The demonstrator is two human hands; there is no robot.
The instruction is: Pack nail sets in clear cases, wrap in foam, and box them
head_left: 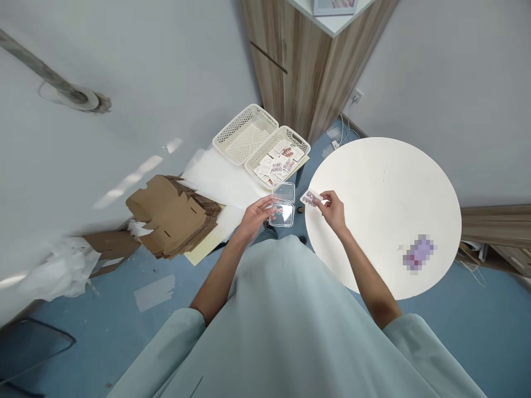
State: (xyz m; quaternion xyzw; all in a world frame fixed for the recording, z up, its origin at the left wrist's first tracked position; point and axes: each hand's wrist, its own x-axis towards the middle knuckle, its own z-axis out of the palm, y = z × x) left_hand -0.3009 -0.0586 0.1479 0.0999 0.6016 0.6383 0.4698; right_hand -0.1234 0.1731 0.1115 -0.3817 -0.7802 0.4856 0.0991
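Observation:
My left hand [256,216] grips a small clear plastic box [284,215] by its left side. The box's hinged lid [284,193] is swung up, and I see nothing inside the base. Between the thumb and fingers of my right hand [332,209] is a blister pack [310,198] with reddish pills, held just right of the box and apart from it, over the edge of the round table. Beyond the box, a white perforated basket [299,135] holds many similar blister packs [277,165] in a loose heap.
A second white basket [230,134] stands beside the first. Flattened brown cardboard boxes [166,213] are stacked at left, near white sheeting [224,179]. The round white table [377,221] at right carries a blurred purple item [420,253]. A wood-grain cabinet [301,72] stands behind.

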